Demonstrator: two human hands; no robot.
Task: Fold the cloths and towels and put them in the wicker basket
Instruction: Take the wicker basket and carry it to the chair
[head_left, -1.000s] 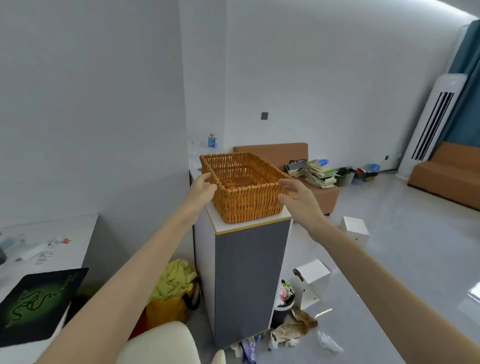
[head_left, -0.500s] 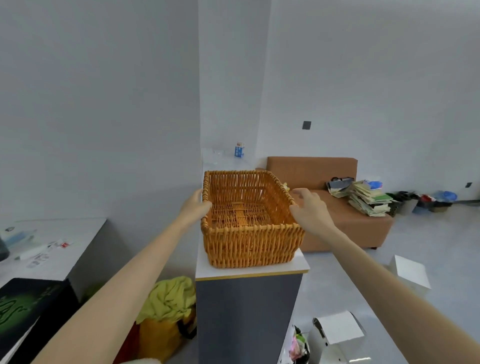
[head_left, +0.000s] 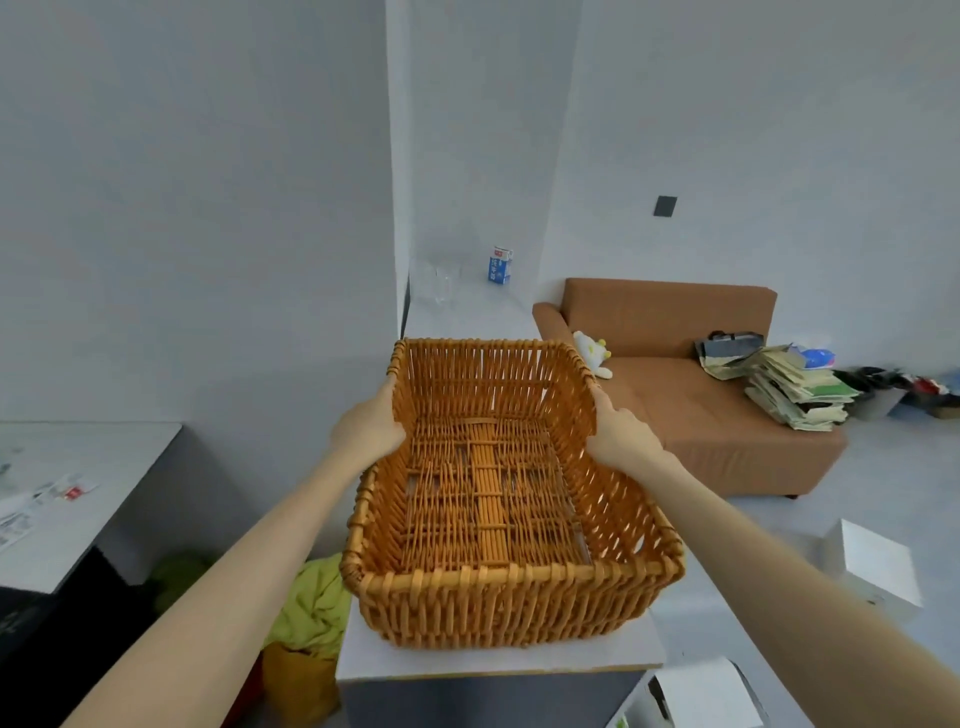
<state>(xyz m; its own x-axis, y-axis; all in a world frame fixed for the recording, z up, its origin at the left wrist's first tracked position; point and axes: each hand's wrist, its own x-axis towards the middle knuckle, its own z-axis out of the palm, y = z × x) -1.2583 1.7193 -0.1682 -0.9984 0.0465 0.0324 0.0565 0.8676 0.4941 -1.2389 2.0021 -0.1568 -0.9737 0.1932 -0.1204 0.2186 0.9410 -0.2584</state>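
Indoors, wicker basket (head_left: 498, 608) sits on white-topped cabinet (head_left: 467, 661), brown sofa (head_left: 701, 415) behind.

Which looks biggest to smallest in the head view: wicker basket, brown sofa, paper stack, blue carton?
wicker basket (near the camera, so unsure against the next)
brown sofa
paper stack
blue carton

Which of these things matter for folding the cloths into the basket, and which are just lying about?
For the job:
basket, gripped at its sides by the left hand and right hand
yellow-green cloth

Just lying about:
sofa
stack of books
carton
soft toy
white box
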